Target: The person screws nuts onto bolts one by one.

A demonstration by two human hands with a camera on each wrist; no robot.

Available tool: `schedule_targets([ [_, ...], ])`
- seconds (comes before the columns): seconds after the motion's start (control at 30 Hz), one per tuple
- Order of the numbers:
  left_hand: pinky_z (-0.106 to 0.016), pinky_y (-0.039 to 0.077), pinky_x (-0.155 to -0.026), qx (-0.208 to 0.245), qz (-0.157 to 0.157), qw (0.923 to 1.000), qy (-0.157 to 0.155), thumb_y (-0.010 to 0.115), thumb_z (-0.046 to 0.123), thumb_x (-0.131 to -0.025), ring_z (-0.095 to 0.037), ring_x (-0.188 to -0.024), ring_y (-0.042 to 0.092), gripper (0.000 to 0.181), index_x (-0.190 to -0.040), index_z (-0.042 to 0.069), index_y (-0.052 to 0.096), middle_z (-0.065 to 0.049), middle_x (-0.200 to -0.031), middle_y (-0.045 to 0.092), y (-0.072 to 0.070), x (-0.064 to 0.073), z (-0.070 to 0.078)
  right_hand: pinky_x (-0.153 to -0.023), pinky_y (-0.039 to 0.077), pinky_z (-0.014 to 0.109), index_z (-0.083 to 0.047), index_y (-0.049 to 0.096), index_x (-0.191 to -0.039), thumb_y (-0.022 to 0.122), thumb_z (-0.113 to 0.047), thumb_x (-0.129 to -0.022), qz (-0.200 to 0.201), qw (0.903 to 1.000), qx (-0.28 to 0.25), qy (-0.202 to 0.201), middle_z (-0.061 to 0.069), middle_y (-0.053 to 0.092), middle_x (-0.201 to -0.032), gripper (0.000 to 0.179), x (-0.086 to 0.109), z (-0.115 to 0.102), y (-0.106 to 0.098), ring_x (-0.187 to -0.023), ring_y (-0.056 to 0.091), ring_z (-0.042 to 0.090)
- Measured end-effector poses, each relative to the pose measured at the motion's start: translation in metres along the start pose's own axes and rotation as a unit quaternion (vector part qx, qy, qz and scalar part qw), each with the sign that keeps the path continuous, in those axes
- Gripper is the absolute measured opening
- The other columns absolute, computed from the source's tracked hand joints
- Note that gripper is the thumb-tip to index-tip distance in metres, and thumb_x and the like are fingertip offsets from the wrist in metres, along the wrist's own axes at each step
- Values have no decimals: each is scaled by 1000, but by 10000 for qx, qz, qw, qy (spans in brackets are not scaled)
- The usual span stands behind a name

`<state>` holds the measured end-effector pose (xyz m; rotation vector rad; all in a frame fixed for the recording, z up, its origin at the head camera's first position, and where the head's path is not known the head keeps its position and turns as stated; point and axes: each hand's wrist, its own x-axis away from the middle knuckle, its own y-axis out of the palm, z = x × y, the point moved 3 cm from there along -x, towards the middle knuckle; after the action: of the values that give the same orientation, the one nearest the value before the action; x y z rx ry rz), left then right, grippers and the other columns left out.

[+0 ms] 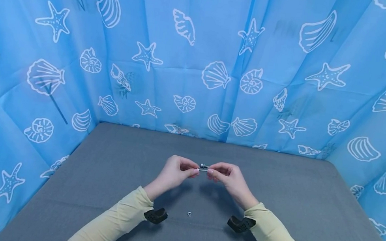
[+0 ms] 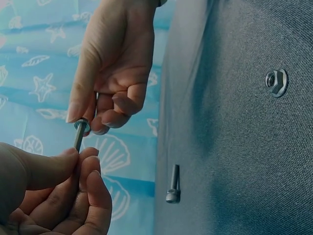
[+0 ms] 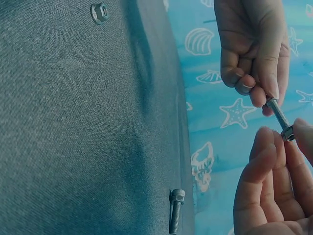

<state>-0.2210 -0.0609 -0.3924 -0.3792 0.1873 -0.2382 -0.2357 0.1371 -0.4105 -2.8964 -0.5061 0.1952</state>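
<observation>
My left hand [image 1: 174,173] pinches one end of a threaded metal bolt [image 3: 279,114] between thumb and fingertips. At the bolt's other end sits a flange nut [image 3: 288,133], pinched by the thumb and fingers of my right hand [image 1: 231,181]. The bolt [image 2: 79,136] spans the short gap between both hands, above the table; its left end is mostly hidden by my left fingertips. Lying on the cloth beyond the hands is a second bolt [image 2: 173,185] with a cylindrical head. Nearer to me rests a loose flange nut [image 1: 189,214], seen also in both wrist views.
Grey cloth covers the table [image 1: 106,190]. Blue curtains [image 1: 200,57] with white shell and starfish prints stand behind it and on both sides. A black wrist device [image 1: 156,215] hangs under the left sleeve, and another black device [image 1: 240,224] under the right.
</observation>
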Motion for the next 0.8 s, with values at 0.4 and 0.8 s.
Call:
schedule_targets([
  [0.4, -29, 56, -64, -4, 89, 9999, 66, 68, 11, -90, -11, -75, 66, 14, -98, 2, 73, 2, -81, 70, 1, 0, -4, -85, 51, 54, 6, 61, -110, 69, -18, -90, -295, 9980, -485, 275, 23, 67, -100, 33, 2, -1, -1, -88, 68, 26],
  [0.8, -31, 57, -67, 276, 28, 9996, 26, 72, 13, -87, -13, -75, 68, 18, -100, 1, 73, 1, -81, 71, 0, -2, -7, -86, 50, 56, 3, 64, -110, 65, -25, -93, -140, 9976, -327, 588, 22, 68, -98, 33, 3, -2, 1, -85, 68, 25],
])
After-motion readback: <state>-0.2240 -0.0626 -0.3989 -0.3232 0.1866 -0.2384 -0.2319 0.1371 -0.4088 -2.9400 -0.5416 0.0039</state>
